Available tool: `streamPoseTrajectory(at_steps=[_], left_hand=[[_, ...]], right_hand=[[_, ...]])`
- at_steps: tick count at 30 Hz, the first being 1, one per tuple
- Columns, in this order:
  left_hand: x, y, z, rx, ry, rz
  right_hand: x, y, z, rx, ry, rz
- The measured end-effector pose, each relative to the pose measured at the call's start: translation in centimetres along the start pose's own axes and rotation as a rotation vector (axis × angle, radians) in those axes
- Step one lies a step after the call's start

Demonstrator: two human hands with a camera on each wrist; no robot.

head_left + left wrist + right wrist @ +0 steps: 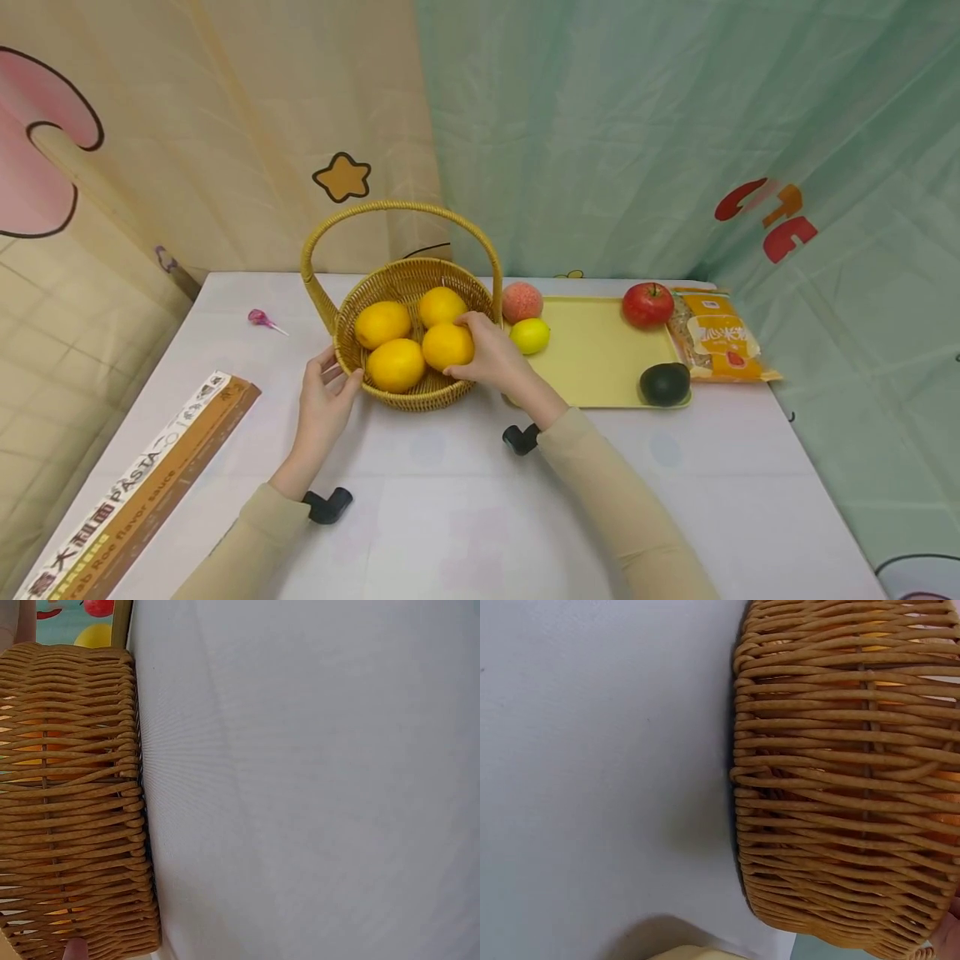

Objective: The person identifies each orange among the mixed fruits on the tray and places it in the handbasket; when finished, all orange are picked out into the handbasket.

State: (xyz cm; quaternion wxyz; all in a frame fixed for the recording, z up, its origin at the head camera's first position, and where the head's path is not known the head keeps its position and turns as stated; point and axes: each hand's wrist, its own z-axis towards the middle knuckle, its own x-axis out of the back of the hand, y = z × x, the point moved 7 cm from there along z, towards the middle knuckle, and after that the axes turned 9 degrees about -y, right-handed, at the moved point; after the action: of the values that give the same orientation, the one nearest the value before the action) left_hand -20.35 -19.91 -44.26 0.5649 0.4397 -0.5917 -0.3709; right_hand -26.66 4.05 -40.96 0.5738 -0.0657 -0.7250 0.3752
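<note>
A woven wicker basket (418,402) with a tall arched handle stands at the back of the table. Several rounded yellow-orange fruits (396,366) lie inside it. With thumb and fingers my left hand (324,408) holds the basket's left rim. In the left wrist view a fingertip (76,949) touches the weave. My right hand (495,354) reaches over the right rim and grips the front right yellow-orange fruit (447,347), thumb in front and fingers behind. The right wrist view shows mainly the basket's wall (840,765); the held fruit is hidden there.
Right of the basket lies a yellow tray (592,358) with a red apple (648,305), an avocado (664,384) and a lemon (530,336). A pink peach-like fruit (522,302) is at its corner, an orange packet (720,337) beside it. Leftward are a lollipop (260,318) and a pasta box (142,483).
</note>
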Motion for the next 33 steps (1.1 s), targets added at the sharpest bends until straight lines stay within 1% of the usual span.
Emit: streamPoseTrajectory(at_steps=[4, 8, 12, 22, 27, 33], left_hand=[[-0.2, -0.1, 0.0, 0.004, -0.005, -0.016], [-0.4, -0.3, 0.2, 0.011, -0.012, -0.027], [-0.6, -0.3, 0.3, 0.016, -0.018, -0.027], [-0.6, -0.4, 0.5, 0.012, -0.026, -0.036], [-0.3, -0.5, 0.5, 0.027, -0.044, -0.017], [0.0, -0.4, 0.4, 0.037, -0.069, 0.007]], right_hand=[[-0.5, -0.1, 0.2, -0.015, -0.042, -0.014], [-0.6, 0.1, 0.1, -0.026, -0.045, 0.006], [-0.5, 0.3, -0.2, -0.012, -0.022, 0.011], [0.2, 0.4, -1.2, 0.052, 0.072, 0.108], [0.8, 0.5, -1.9, 0.065, 0.111, 0.185], [2.5, 0.2, -3.3, 0.087, 0.14, 0.296]])
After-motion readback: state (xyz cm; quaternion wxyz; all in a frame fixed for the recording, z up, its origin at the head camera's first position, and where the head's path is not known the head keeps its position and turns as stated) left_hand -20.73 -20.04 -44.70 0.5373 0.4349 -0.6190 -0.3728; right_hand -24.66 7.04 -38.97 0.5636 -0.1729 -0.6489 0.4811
